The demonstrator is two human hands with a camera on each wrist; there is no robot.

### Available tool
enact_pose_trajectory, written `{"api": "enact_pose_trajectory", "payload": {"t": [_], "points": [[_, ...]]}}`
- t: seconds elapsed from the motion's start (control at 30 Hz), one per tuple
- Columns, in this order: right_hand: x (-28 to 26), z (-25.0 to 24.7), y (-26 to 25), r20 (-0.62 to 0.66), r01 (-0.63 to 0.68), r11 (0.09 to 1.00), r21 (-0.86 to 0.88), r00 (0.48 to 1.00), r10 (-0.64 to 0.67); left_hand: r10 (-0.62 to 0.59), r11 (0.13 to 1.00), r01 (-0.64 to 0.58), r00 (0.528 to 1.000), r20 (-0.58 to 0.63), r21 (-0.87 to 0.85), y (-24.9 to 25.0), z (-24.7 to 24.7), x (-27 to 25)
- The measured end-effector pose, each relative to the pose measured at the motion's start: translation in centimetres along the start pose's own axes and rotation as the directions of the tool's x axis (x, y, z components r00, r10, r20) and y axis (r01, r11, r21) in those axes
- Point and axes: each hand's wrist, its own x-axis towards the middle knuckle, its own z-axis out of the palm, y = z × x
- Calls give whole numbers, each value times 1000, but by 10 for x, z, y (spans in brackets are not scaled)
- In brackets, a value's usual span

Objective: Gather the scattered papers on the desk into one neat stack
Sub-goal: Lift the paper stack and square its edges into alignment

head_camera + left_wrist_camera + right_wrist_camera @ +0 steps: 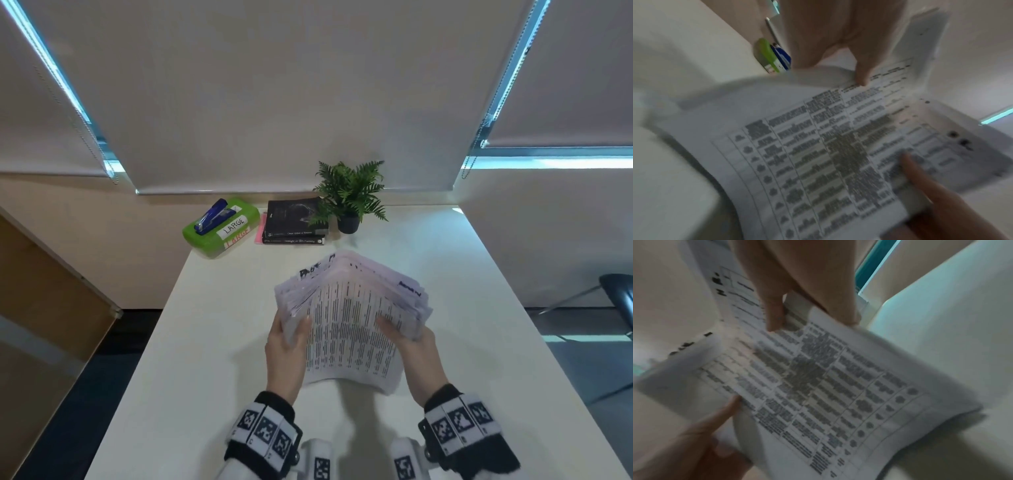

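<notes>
1. Head view: paper stack held above white desk, mid-desk, sheets uneven, edges fanned at far end.
2. Left hand grips stack's left edge, thumb on top sheet; right hand grips right edge, thumb on top.
3. Wrist views blurred; top sheet = printed table, bowed btwn the hands.
4. Far desk edge: blue stapler on green box marked LARGE, two black books stacked, potted fern just beside the books.

Office, white desk, stapler, books, roller blinds
</notes>
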Motion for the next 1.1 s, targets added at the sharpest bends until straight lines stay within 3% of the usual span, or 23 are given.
{"api": "enact_pose_trajectory", "payload": {"t": [0.1,0.2,0.3,0.4,0.57,0.77,0.87,0.93,1.0,1.07,1.1], "points": [[-4,3,-12,-1,42,999,25,999,-42,75,997,-75,996,-51,-2,8,4,-10],[-6,-4,-16,84,88,996,8,993,-88,95,995,-96,995,17,29,12,-7,-10],[2,-12,-14,118,43,998,-38,992,-38,51,998,-53,997,65,24,14,-18,5],[8,-8,-12,72,43,997,-65,997,-38,25,999,-26,999,47,21,17,-14,14],[4,10,-15,-23,94,995,-11,995,-94,128,992,-130,989,-75,-12,18,3,3],[1,-3,-13,44,184,983,13,982,-185,97,994,-99,994,44,36,3,-13,3],[8,-3,-7,-2,196,980,10,981,-196,61,997,-64,996,57,48,-2,-15,13],[8,-1,-5,-69,267,961,-67,960,-271,49,998,-51,998,43,41,-5,-13,19],[6,-2,-7,-104,440,848,-295,868,-486,47,998,-48,998,33,52,-5,-11,25],[7,-4,-11,14,567,565,-599,714,-700,25,997,-27,999,29,71,-7,-12,30],[6,-3,-15,95,584,436,-685,665,-741,8,997,-10,999,33,73,-8,-13,32]]}}
